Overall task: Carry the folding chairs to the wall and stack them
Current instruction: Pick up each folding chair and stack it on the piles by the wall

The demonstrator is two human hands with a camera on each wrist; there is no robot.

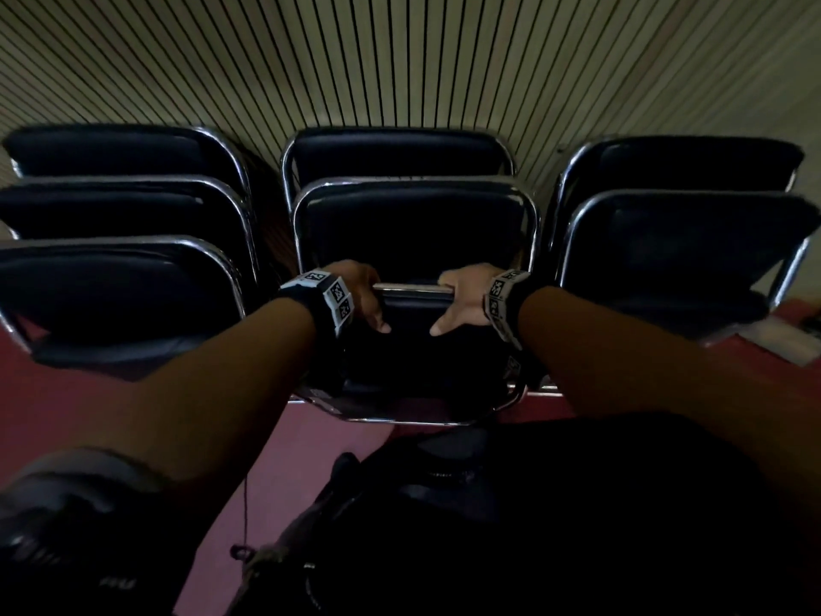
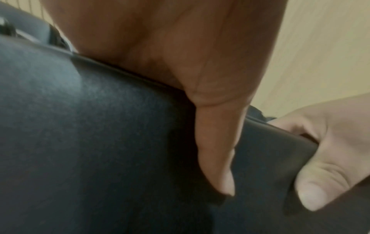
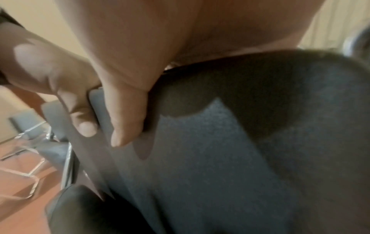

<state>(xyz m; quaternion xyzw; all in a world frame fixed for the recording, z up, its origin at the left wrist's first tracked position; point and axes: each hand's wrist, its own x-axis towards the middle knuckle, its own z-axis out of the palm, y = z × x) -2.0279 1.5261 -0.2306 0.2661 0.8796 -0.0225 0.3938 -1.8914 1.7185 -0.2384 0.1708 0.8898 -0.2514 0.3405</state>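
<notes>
**Both hands on a folded chair at the wall**

The left hand [image 1: 362, 295] and the right hand [image 1: 462, 300] grip the top edge of a folded chair [image 1: 413, 362] that stands nearest the person, in the middle of three rows. The fingers of each hand curl over the chrome bar [image 1: 411, 289] at the top, and each thumb lies flat down the black padded face on the near side. The wrist views show the same: the left thumb [image 2: 216, 150] presses on dark vinyl with the other hand's thumb close beside it, and the right thumb [image 3: 126, 120] hooks over the padded rim.

Just behind the held chair, a second folded chair [image 1: 413, 229] and a third [image 1: 395, 153] lean toward the slatted wall [image 1: 400, 60]. The left row [image 1: 120, 269] holds three folded chairs, the right row [image 1: 679, 242] two; both stand just beside the middle row, with narrow gaps between. All have chrome tube frames and black padding.

The floor [image 1: 89, 415] is dark red. A pale flat thing [image 1: 782, 340] lies on it at the far right, too blurred to name. Both wrists carry bands [image 1: 333, 300] printed with black-and-white square codes. A small label sits on the held chair's lower right frame, and pale lettering shows on dark gear at the lower left; neither can be read.
</notes>
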